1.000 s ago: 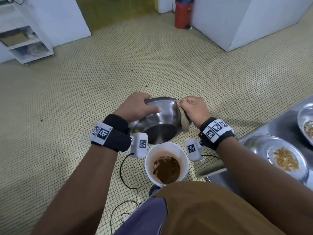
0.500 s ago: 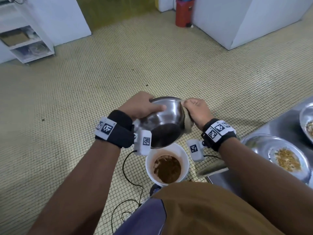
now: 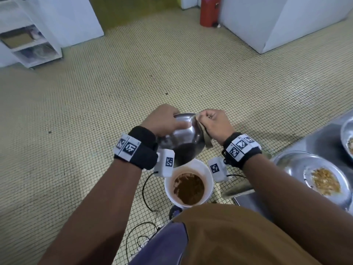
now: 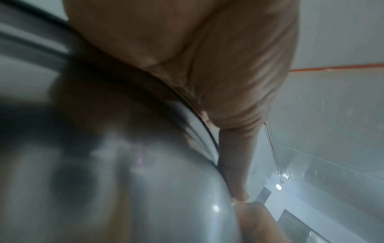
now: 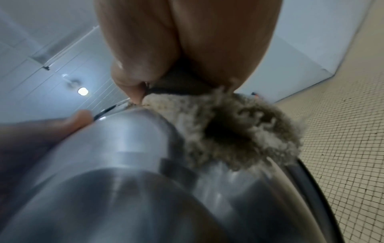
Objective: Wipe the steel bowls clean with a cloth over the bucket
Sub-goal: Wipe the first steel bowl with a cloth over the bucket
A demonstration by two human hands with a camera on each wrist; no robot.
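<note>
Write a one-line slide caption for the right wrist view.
Right hand presses a frayed beige cloth over the rim of a steel bowl, left hand's fingertip steadying the far edge.

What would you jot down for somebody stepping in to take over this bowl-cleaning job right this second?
Left hand: grips the steel bowl by its rim, bowl tilted with its open side facing away, above the white bucket.
Right hand: pinches the cloth against the bowl's right rim.
The bucket stands on the tiled floor and holds brown slop.
Done: cannot tell how clean this bowl is inside; its inside is hidden.
Left: at least two steel dishes with food scraps wait on the steel counter to the right.
</note>
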